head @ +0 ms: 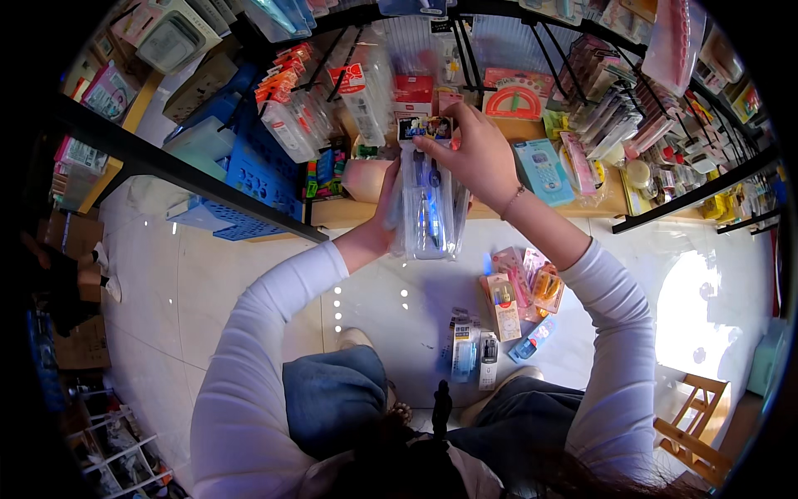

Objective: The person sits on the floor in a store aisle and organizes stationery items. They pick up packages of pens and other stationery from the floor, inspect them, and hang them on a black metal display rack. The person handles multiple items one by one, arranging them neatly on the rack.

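A stack of clear-packaged pens (430, 206) is held upright before me, at the front edge of the wooden shelf. The front pack has a dark printed header and a blue pen behind clear plastic. My left hand (379, 221) grips the stack along its left side, its fingers partly hidden behind the plastic. At the top, my right hand (480, 156) has its thumb on the header and its fingers curled around the packs' upper right edge. On the floor below lie a pink-and-white boxed item (504, 305), an orange packaged item (548, 288) and several other stationery packs.
Black display hooks (466, 53) carry hanging packs above the wooden shelf (336, 213). A blue perforated basket (255, 181) stands left, behind a black metal bar (206, 184). A light blue box (543, 171) sits right of my hands. A wooden stool (692, 436) is at lower right; another person's legs (90, 274) show far left.
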A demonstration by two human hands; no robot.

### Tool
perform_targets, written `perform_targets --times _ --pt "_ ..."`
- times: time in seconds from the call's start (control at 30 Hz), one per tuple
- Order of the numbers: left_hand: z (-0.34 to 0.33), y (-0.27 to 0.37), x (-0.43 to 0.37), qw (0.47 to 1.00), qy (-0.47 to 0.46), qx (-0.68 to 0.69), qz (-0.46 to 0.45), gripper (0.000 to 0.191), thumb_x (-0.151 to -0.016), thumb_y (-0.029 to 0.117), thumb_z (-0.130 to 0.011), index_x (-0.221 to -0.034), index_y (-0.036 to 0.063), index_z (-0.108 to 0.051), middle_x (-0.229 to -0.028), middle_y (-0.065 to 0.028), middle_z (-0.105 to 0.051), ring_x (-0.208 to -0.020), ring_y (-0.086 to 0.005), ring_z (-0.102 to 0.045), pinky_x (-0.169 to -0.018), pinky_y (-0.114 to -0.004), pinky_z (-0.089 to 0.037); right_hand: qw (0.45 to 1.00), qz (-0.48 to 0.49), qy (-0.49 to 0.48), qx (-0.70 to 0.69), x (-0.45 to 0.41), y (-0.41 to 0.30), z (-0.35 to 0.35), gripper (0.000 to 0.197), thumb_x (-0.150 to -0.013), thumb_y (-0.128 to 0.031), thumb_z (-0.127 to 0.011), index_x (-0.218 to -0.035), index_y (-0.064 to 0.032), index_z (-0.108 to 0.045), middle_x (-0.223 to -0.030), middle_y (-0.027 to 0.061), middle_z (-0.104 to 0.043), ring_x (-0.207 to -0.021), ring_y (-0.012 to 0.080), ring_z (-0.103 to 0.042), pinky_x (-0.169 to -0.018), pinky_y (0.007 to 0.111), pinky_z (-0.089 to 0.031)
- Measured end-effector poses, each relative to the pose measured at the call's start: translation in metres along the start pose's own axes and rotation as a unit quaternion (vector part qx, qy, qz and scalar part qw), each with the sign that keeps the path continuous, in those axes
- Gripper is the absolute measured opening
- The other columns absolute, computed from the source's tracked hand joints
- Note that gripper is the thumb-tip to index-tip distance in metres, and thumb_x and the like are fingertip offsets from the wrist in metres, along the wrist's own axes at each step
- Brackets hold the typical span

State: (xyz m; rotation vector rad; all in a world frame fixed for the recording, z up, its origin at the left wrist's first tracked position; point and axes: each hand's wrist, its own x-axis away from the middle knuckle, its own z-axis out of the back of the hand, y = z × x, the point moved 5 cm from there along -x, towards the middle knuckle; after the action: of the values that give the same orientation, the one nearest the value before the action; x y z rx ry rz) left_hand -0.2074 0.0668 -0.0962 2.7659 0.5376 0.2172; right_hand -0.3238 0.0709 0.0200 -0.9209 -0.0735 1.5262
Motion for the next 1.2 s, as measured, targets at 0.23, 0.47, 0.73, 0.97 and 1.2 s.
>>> perform_targets --times 0.23,0.47,0.73,0.97,1.2 --pt "-0.001 0.012 0.013 0.995 -0.056 0.089 -0.006 0.078 -0.085 0.069 -0.035 -0.137 0.0127 -0.041 -0.13 -0.0163 -0.051 -0.116 -0.0377 -0.052 -0.1 -0.049 -0.041 0.929 -0.172 0.002 -0.326 -0.037 0.073 -0.046 0.045 -0.082 -0.033 -0.067 -0.106 0.003 -0.053 -0.1 0.0164 -0.06 -0.089 0.0279 -0.061 -0.08 0.035 -0.048" --pt "-0.004 0.013 0.002 0.997 -0.049 0.054 0.021 0.079 -0.085 0.069 -0.035 -0.137 0.0105 -0.042 -0.128 -0.017 -0.052 -0.113 -0.0363 -0.054 -0.098 -0.049 -0.043 0.935 -0.103 0.243 -0.236 -0.128 0.152 -0.041 0.054 -0.085 -0.029 -0.066 -0.122 0.006 -0.048 -0.108 0.0135 -0.063 -0.104 0.0214 -0.057 -0.089 0.031 -0.042" --pt "0.008 0.023 0.021 1.0 -0.005 0.012 0.022 0.08 -0.082 0.069 -0.04 -0.132 0.0063 -0.046 -0.122 -0.0186 -0.054 -0.109 -0.0344 -0.055 -0.096 -0.044 -0.044 0.915 -0.101 0.074 -0.383 -0.122 0.117 -0.04 0.028 -0.089 -0.015 -0.059 -0.113 -0.0005 -0.056 -0.096 0.0023 -0.061 -0.083 0.0091 -0.054 -0.074 0.023 -0.043" --pt "0.021 0.024 0.021 0.998 0.005 0.055 0.013 0.078 -0.081 0.068 -0.046 -0.133 0.0098 -0.045 -0.129 -0.0171 -0.05 -0.118 -0.036 -0.048 -0.101 -0.047 -0.04 0.891 -0.107 -0.032 -0.439 -0.068 0.094 0.001 0.036 -0.093 -0.017 -0.054 -0.124 -0.0001 -0.048 -0.103 0.0002 -0.058 -0.091 0.0054 -0.052 -0.081 0.02 -0.04" --pt "0.002 0.017 0.014 0.999 0.009 0.035 0.017 0.073 -0.085 0.065 -0.041 -0.13 0.0077 -0.048 -0.121 -0.018 -0.056 -0.107 -0.0353 -0.057 -0.094 -0.044 -0.047 0.896 -0.109 -0.203 -0.381 -0.014 0.047 0.039 0.027 -0.095 -0.023 -0.056 -0.111 -0.002 -0.055 -0.087 -0.0011 -0.061 -0.076 0.0025 -0.052 -0.066 0.021 -0.044"
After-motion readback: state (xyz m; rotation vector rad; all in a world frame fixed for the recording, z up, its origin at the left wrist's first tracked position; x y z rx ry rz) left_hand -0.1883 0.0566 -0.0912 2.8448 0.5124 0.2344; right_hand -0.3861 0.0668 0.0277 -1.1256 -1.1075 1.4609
